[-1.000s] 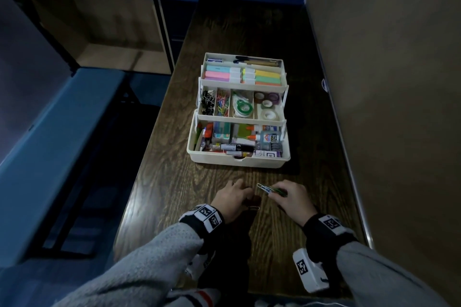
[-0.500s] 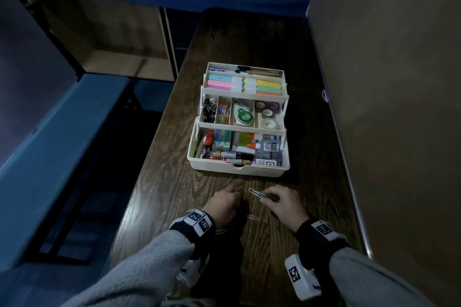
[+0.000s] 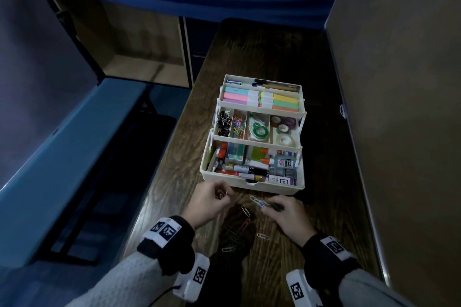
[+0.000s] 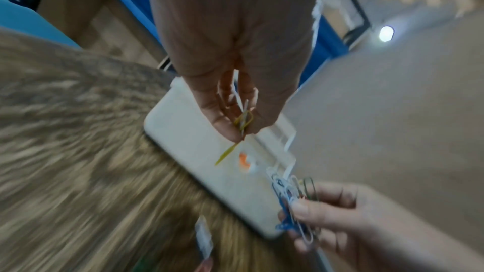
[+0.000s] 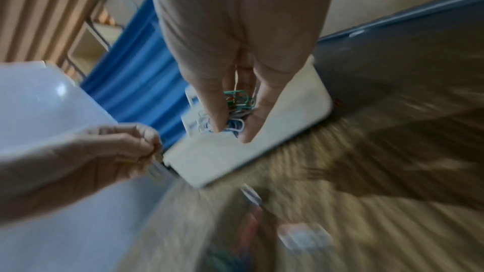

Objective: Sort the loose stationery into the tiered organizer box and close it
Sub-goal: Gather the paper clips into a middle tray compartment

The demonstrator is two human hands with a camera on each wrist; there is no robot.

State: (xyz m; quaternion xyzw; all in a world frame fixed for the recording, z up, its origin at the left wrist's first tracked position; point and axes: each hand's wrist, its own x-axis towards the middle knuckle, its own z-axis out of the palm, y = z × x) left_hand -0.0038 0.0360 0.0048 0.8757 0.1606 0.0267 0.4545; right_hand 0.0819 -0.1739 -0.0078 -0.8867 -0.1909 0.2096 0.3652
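The cream tiered organizer box (image 3: 252, 185) stands open on the dark wooden table, its three tiers full of highlighters, clips, tape and glue. Just in front of it my left hand (image 3: 210, 198) pinches a couple of paper clips (image 4: 245, 120), yellow and white. My right hand (image 3: 284, 209) holds a bunch of blue, white and green paper clips (image 3: 264, 203) between thumb and fingers (image 5: 235, 111). Loose paper clips (image 3: 245, 210) lie on the table between and behind my hands, one more (image 3: 263, 235) nearer my right wrist.
A tall beige partition (image 3: 399, 107) runs along the table's right edge. To the left the table edge drops to a blue bench (image 3: 62, 157) and dark floor. Bare tabletop (image 3: 262, 52) extends behind the box.
Both hands have lifted off the table and moved forward toward the box front. My left hand now pinches clips, and more loose clips show on the table behind the hands.
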